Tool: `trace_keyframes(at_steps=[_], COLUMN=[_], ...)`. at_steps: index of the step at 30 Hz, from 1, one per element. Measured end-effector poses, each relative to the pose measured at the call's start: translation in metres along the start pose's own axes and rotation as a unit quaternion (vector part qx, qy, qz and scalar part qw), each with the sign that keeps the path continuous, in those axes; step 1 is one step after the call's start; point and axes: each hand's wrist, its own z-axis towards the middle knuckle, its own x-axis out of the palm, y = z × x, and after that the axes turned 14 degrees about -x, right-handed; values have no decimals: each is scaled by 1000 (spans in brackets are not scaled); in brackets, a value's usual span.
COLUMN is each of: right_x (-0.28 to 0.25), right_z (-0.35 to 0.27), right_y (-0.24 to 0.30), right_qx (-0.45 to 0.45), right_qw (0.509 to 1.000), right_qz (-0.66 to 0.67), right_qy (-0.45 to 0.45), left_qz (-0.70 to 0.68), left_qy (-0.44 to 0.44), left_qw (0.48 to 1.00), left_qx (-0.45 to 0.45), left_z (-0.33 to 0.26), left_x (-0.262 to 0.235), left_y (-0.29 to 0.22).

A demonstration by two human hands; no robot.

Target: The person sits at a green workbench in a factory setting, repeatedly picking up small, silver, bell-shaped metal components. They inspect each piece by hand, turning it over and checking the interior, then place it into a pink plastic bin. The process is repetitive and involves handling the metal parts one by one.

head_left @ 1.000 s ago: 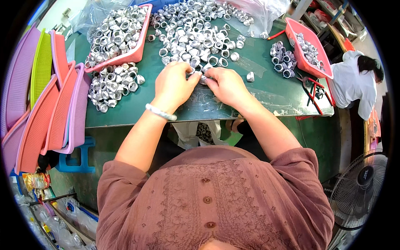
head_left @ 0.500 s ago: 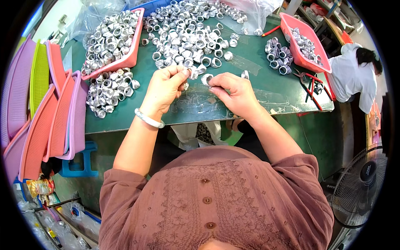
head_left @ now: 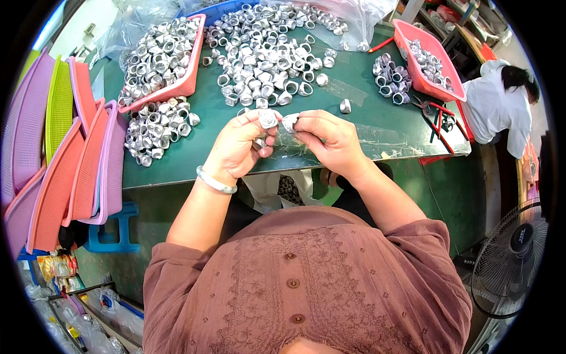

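Observation:
My left hand (head_left: 239, 141), with a pale bangle on its wrist, is closed on a silver metal ring (head_left: 267, 120) whose squarish face is turned up. A second silver piece (head_left: 259, 143) shows among its lower fingers. Close beside it, my right hand (head_left: 333, 140) pinches another silver ring (head_left: 289, 122) between thumb and fingers. The two rings are nearly side by side above the table's near edge; whether they touch I cannot tell. A lone ring (head_left: 345, 106) sits on the green table just beyond my right hand. Past both hands spreads a large heap of silver rings (head_left: 265, 62).
Heaped pink baskets stand at left (head_left: 192, 79) and right (head_left: 407, 59). Smaller ring piles lie beside them, left (head_left: 154, 130) and right (head_left: 392, 79). Red-handled pliers (head_left: 439, 124) lie at the right edge. Stacked plastic baskets (head_left: 53, 147) lean at left. A fan (head_left: 513, 253) and another person (head_left: 501, 106) are at right.
Both hands have come slightly nearer to me and closer together. The left hand's ring now shows its face, and the right hand's ring has turned. The lone ring is now uncovered.

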Motion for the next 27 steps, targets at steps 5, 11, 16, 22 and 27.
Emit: trace_keyframes(at_steps=[5, 11, 16, 22, 27], right_x=[1, 2, 3, 4, 2], right_z=[-2, 0, 1, -1, -2], right_y=[1, 5, 8, 7, 11], right_qx=[-2, -2, -2, -7, -20], right_qw=[1000, 1000, 1000, 1000, 1000], right_qz=[-2, 6, 18, 22, 6], right_qy=[-1, -4, -4, -7, 20], left_qz=[-2, -85, -161, -116, -49], left_qy=[3, 52, 117, 69, 30], left_qw=[1000, 995, 979, 990, 998], left_qx=[27, -14, -42, -27, 3], left_z=[-1, 2, 4, -2, -10], left_x=[0, -5, -9, -2, 0], left_y=[4, 9, 15, 15, 19])
